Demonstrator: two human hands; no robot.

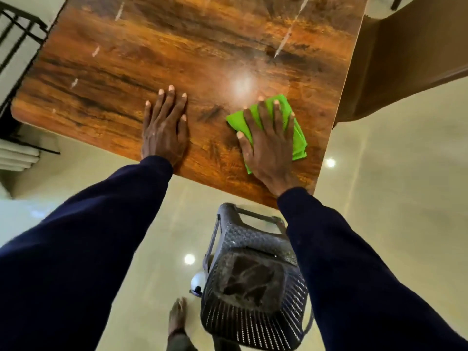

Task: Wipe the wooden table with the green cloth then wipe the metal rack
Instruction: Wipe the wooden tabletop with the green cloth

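On the desk's near right corner, a flat right hand [268,145] presses the green cloth [299,145].

Right hand fingers lie straight and spread over the folded cloth, the thumb out to the left, not curled round it; green shows past the fingertips and along both sides of the palm. Just beside it, the left hand [164,127] rests palm down on the bare wooden desk [177,46], fingers straight and slightly apart, holding nothing. Both arms wear dark navy sleeves [83,249]. Below the desk edge stands a dark woven-pattern stool [253,287] on the glossy cream floor [379,224], with a bare foot [177,315] beside it. Black metal bars [15,34] show at the far left, a brown seat [405,59] at the upper right.
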